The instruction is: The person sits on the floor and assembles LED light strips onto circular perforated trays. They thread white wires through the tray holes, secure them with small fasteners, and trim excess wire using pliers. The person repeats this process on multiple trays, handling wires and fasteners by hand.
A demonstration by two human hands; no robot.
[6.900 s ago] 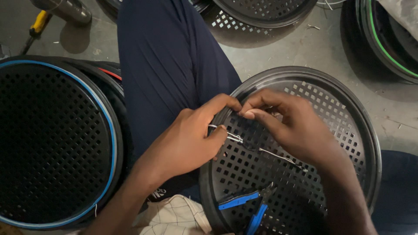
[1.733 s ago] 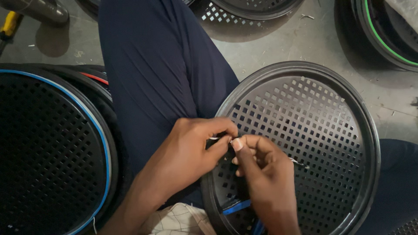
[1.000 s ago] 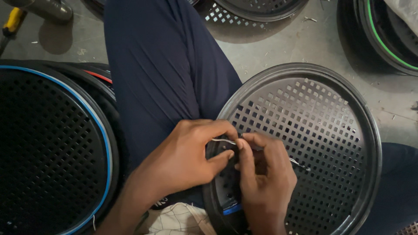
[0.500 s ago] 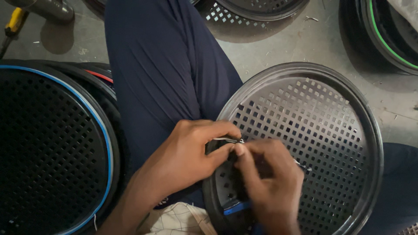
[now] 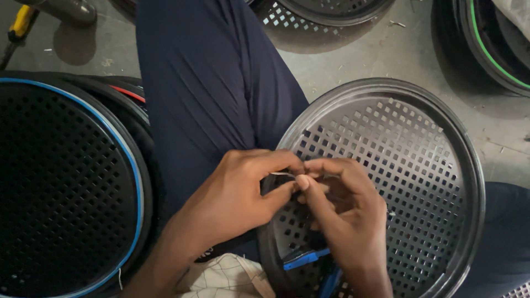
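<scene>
1. Far left: yellow-handled tool (image 5: 21,25) and a grey cylinder (image 5: 66,10) lie on the concrete floor (image 5: 397,60), well apart from the hands.
2. Left: black round mesh cover with a blue rim (image 5: 61,187) fills the near-left corner; a red-edged rim (image 5: 128,94) peeks out behind it. No free floor on that side.
3. Centre: leg in dark blue trousers (image 5: 210,94) runs from the far edge down to the hands and blocks the gap between the two covers.
4. Left hand (image 5: 237,193): thumb and forefinger pinched together on a thin wire (image 5: 282,174) at the near-left rim of the grey perforated round cover (image 5: 419,165).
5. Right hand (image 5: 345,209): fingers curled, tips closed on the same wire, touching the left hand's fingertips.
6. Blue-handled pliers (image 5: 309,259) lie on the cover just near of the right hand, partly hidden by the wrist.
7. Right half of the perforated cover is bare.
8. Far right: stacked covers with a green rim (image 5: 486,44); a strip of floor between them and the grey cover.
</scene>
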